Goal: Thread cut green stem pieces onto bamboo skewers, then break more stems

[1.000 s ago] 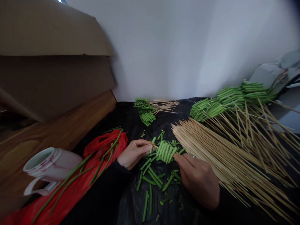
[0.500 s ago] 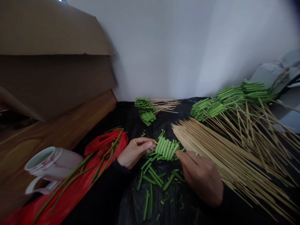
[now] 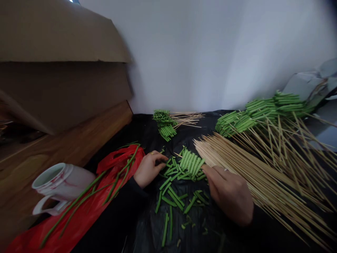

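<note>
The right hand (image 3: 229,193) is pinching a bamboo skewer (image 3: 178,155) mid-frame. The left hand (image 3: 150,169) is resting by cut green stalks (image 3: 175,199); whether its fingers are pinching one, I cannot tell. Threading seems to be going on, next likely needing another stalk. The skewer is slanting from lower right, its tip pointing upper left.

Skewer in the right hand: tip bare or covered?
Bare: the skewer tip shows pale, sticking out past the threaded green pieces.
</note>
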A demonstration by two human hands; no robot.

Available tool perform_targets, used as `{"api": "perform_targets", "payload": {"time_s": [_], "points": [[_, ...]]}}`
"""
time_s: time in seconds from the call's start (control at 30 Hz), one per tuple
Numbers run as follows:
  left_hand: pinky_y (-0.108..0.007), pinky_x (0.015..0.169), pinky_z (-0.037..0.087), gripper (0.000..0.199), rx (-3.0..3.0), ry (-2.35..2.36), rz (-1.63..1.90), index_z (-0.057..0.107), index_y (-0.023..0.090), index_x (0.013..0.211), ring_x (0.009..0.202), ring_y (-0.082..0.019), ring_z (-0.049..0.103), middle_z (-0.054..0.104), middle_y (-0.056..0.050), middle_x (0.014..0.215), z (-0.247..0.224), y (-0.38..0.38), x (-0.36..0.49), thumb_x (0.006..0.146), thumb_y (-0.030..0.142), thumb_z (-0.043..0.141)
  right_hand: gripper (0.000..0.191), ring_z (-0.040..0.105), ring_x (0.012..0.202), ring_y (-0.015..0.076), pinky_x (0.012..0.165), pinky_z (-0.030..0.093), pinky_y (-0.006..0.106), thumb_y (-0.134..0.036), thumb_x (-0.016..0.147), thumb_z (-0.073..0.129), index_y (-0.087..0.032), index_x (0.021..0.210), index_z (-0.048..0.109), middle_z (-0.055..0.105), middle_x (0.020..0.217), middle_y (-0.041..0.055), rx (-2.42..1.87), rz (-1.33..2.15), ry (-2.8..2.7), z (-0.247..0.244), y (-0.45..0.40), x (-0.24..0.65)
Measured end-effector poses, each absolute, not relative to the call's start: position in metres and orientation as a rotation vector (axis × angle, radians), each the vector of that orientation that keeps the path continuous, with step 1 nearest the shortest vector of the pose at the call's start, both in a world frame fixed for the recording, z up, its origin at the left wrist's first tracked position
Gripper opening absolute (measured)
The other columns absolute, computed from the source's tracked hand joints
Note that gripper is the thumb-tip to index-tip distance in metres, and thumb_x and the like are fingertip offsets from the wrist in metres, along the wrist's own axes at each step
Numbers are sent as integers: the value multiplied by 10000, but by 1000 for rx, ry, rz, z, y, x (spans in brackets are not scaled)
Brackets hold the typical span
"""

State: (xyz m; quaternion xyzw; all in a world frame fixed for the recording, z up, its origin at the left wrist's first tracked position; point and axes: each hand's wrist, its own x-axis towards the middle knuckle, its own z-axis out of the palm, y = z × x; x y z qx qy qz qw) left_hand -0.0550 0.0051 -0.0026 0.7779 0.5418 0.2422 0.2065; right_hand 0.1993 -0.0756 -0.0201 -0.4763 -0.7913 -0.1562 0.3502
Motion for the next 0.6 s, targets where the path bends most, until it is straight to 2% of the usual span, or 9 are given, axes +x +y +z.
{"api": "perform_targets", "payload": {"time_s": [0.17,0.3,0.43,0.6], "points": [[-362,867,428,133,2343,1546,523,743,199,851,929,-225,589,678,-70,926,-9,7,-57,765,180,644,272,520,598,136,571,332,290,-84,873,429,-126,1023,652,571,674,23,-1212,-395,-2033,-20,-76,198],[-363,856,428,114,2261,1532,660,735,182,829,907,-227,602,694,-71,899,-3,6,-53,789,211,632,269,526,604,140,572,333,297,-69,863,436,-122,1016,650,573,676,23,-1203,-400,-2027,-20,-76,196],[-310,783,452,157,1788,1437,927,727,158,877,813,-184,624,720,-65,881,2,4,-49,771,261,675,266,540,615,138,578,337,295,-68,859,448,-131,1019,651,577,684,20,-1211,-394,-2021,-21,-77,195],[-224,680,453,290,1127,1125,979,734,138,865,717,-114,606,716,-51,826,2,1,-44,652,324,799,279,530,599,135,567,327,299,-78,861,441,-133,1048,642,575,692,16,-1211,-369,-2040,-22,-79,195]]}}
